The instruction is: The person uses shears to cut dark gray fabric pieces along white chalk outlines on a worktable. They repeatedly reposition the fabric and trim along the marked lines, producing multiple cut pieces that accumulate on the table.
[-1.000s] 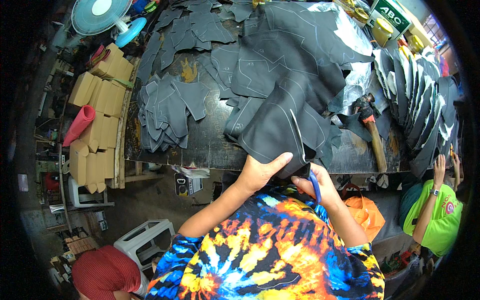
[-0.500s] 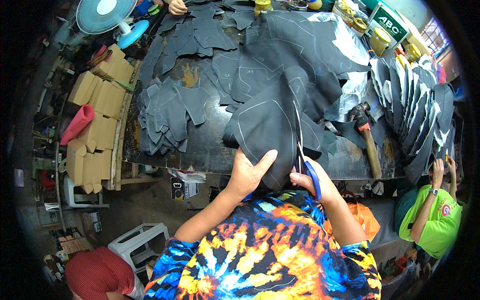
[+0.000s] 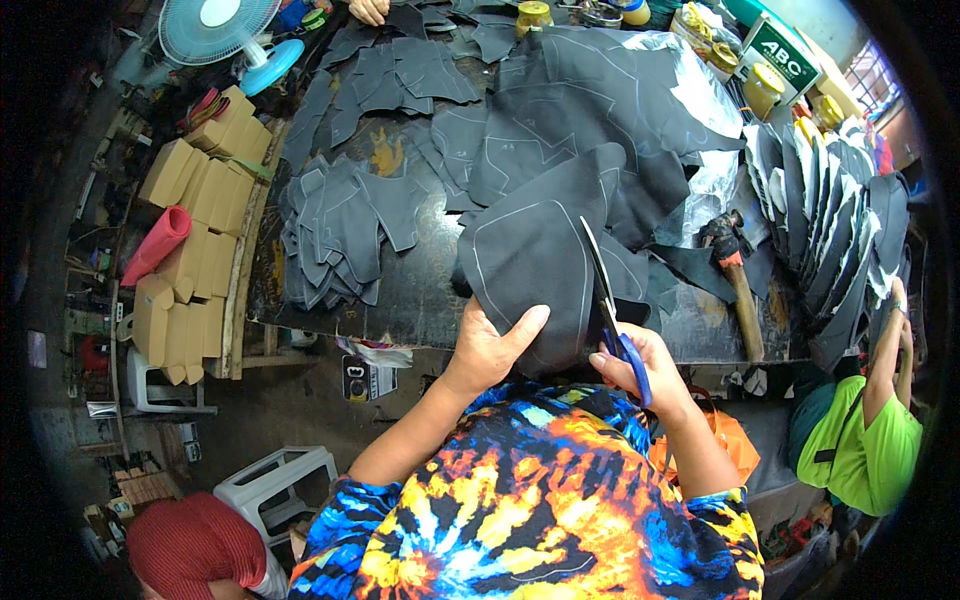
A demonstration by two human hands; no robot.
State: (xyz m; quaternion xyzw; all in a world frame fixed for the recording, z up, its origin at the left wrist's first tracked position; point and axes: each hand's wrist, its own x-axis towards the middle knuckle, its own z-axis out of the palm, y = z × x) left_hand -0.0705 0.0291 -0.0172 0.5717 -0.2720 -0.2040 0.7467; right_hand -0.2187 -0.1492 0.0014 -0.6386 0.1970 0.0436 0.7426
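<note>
My left hand [image 3: 497, 342] grips the near left edge of a black sheet [image 3: 530, 255] of leather-like material, thumb on top and fingers underneath. White outlines are drawn on the sheet. In my right hand [image 3: 643, 366] is a pair of scissors [image 3: 607, 285] with blue handles, its blades pointing away from me along the sheet's right side, beside a white line. The blades look nearly closed. Beyond the sheet lies a larger marked black piece [image 3: 560, 110]. Left of it rests a pile of cut black pieces [image 3: 335, 230].
A hammer [image 3: 738, 290] lies right of my hands, near a fanned stack of black pieces with white backing [image 3: 825, 215]. Yellow jars [image 3: 763, 88] stand at the far right. Cardboard forms [image 3: 190, 260] and a fan [image 3: 225, 30] are at the left. Another person's hand [image 3: 369, 10] is at the far edge.
The scissors and my right hand have shifted slightly right and toward me, the blades now clear of the line they were at. The co-worker at right has reached both arms farther forward.
</note>
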